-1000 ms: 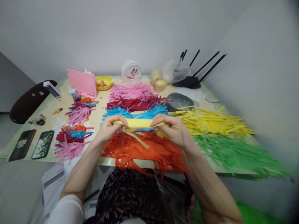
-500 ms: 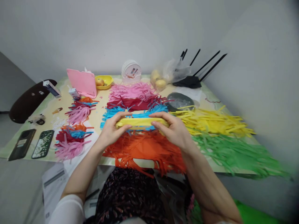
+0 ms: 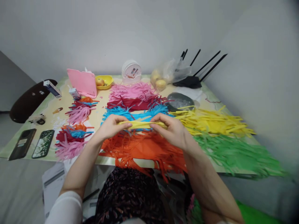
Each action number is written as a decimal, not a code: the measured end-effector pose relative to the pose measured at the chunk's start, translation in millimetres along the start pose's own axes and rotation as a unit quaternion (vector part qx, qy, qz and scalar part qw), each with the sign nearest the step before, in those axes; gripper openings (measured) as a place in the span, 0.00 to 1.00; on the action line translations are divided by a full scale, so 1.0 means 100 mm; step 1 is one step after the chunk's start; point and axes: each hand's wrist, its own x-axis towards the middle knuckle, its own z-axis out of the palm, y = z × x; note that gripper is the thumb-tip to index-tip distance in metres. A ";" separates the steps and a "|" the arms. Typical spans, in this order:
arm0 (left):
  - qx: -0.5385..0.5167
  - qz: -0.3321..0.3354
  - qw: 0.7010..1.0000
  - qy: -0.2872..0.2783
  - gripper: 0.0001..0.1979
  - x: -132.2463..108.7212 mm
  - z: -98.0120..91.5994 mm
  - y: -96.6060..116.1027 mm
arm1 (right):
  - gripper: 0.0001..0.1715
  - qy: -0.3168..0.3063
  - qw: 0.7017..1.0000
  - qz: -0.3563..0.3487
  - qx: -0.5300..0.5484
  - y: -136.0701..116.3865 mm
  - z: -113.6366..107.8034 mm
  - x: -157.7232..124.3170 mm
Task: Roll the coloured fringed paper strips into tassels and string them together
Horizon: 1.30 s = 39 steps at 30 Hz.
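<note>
Between my two hands stretches a narrow roll of yellow fringed tissue paper (image 3: 141, 125). My left hand (image 3: 114, 127) pinches its left end, thumb against fingers. My right hand (image 3: 171, 129) grips the right end the same way. Behind the roll lies blue fringed paper (image 3: 140, 115), partly covered by my hands. Orange fringed paper (image 3: 147, 147) spreads over the table just below them. Farther back are a dark red fringed piece (image 3: 137, 103) and a pink fringed piece (image 3: 133, 91).
On the right lie yellow fringe (image 3: 212, 122) and green fringe (image 3: 235, 152). Multicoloured tassel bundles (image 3: 72, 140), two phones (image 3: 43, 143) and a pink tablet case (image 3: 82, 83) sit left. At the back stand a yellow bowl (image 3: 107, 81) and a black router (image 3: 188, 81).
The yellow paper between my hands has become narrower. Both hands have closed in on it, thumbs now nearer the fingers, while the things on the table stay put.
</note>
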 end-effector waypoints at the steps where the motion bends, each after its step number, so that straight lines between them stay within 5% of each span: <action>1: -0.003 0.002 1.000 0.011 0.15 0.00 0.01 -0.01 | 0.05 0.002 1.000 0.003 0.005 0.00 0.00 0.00; 11: -0.092 0.022 0.992 0.084 0.13 -0.11 0.12 0.00 | 0.09 0.047 0.984 0.037 0.165 0.07 0.04 -0.01; 20: -0.203 0.058 0.974 0.079 0.09 -0.08 0.15 -0.15 | 0.09 0.068 0.977 -0.054 0.195 0.14 0.08 -0.02; 26: -0.063 0.067 0.989 0.113 0.13 -0.09 0.18 -0.06 | 0.06 0.091 0.993 -0.042 0.062 0.04 0.08 -0.08; 29: 0.069 0.114 0.984 0.117 0.10 -0.09 0.19 -0.01 | 0.13 0.107 0.994 -0.021 0.004 0.06 0.09 -0.10; 33: 0.160 0.123 0.972 0.119 0.07 -0.08 0.19 0.01 | 0.06 0.102 0.995 0.010 0.006 0.09 0.09 -0.07; 39: -0.100 0.052 0.992 0.062 0.13 -0.08 0.21 0.03 | 0.14 0.061 0.971 0.060 0.221 0.07 0.10 -0.07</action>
